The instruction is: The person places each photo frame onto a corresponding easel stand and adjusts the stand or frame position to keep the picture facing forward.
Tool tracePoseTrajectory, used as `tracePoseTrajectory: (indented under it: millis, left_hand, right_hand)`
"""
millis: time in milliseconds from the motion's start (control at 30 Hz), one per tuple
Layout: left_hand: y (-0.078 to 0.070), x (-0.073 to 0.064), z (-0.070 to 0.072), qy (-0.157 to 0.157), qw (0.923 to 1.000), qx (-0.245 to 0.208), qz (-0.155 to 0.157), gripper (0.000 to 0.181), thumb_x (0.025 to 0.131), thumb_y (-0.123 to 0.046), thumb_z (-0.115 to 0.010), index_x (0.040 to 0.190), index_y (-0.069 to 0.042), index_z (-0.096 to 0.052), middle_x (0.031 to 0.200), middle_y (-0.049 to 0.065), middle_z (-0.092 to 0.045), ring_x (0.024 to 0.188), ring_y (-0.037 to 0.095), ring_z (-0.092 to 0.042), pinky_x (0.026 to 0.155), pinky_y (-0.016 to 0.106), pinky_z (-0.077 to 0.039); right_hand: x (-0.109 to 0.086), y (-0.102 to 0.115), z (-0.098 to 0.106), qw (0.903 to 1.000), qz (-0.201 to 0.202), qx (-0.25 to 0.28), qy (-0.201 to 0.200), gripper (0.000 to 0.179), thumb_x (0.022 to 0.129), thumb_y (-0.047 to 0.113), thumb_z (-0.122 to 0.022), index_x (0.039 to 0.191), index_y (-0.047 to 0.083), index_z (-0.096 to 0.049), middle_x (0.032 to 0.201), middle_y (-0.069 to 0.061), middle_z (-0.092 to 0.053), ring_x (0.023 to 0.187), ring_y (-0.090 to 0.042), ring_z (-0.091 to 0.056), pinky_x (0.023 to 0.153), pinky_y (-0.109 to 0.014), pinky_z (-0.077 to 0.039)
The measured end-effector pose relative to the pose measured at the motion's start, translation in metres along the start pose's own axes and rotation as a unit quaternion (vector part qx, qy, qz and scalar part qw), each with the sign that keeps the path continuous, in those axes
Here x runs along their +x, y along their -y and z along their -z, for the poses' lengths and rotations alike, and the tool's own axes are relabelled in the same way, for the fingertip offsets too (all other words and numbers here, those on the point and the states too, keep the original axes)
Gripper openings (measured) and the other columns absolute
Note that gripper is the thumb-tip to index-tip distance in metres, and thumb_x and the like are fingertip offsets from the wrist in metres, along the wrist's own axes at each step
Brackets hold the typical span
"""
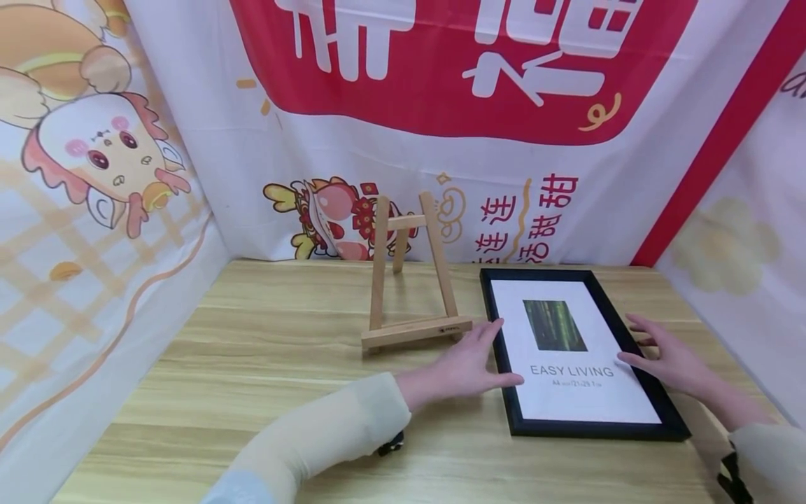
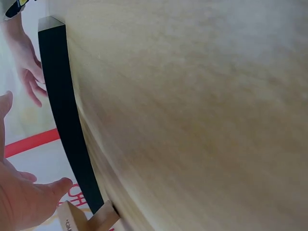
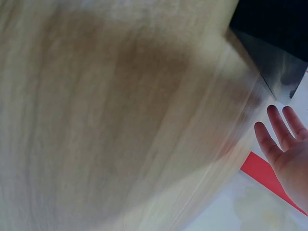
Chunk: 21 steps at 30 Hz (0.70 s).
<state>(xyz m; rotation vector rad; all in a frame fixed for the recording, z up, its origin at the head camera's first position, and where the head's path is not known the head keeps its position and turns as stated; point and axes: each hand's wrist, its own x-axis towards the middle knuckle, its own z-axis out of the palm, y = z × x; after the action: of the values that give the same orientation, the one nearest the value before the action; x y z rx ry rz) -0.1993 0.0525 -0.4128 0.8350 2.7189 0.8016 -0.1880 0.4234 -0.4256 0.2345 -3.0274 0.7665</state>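
A black picture frame [image 1: 604, 429] lies flat on the wooden table, its white insert printed "EASY LIVING" around a dark green picture. Along its left edge is my left hand [image 1: 462, 364], fingers spread and the thumb reaching over the border. By the right edge hovers my right hand [image 1: 670, 360], fingers loosely parted. In the right wrist view, the right fingers [image 3: 272, 137] appear beside the frame's edge [image 3: 269, 62] with nothing in them. Whether either hand touches the frame, I cannot tell. Just beyond my left hand stands a small wooden easel [image 1: 415, 330] holding nothing.
The wood-grain table [image 1: 264, 329] extends left of the easel. A white cloth [image 1: 208, 126] with red and cartoon prints hangs behind the table, and printed cloth also encloses the left and right sides.
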Motion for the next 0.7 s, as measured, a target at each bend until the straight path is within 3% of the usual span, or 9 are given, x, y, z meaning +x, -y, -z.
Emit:
tracePoseTrajectory:
  millis: [367,700]
  left_hand:
    - [0.002,0.024,-0.010,-0.001,0.9967,-0.050,0.064,0.103,0.082,-0.062,-0.067,0.157,-0.018,-0.011,0.159,0.009,-0.020,0.142,0.023,-0.027,0.112,0.039,-0.031]
    - [0.009,0.032,-0.017,0.001,0.9961,-0.060,0.064,0.100,0.083,-0.051,-0.073,0.157,-0.016,-0.014,0.157,0.007,-0.027,0.141,0.020,-0.030,0.112,0.035,-0.031]
  right_hand:
    - [0.006,-0.012,-0.004,0.9995,-0.017,0.022,0.017,0.087,0.089,0.035,-0.071,0.147,-0.009,-0.024,0.133,-0.040,-0.037,0.110,-0.055,-0.047,0.085,-0.065,-0.047]
    - [0.004,-0.019,-0.004,0.9995,-0.002,0.029,0.010,0.077,0.089,0.022,-0.072,0.143,-0.012,-0.029,0.126,-0.041,-0.044,0.106,-0.055,-0.049,0.083,-0.063,-0.049]
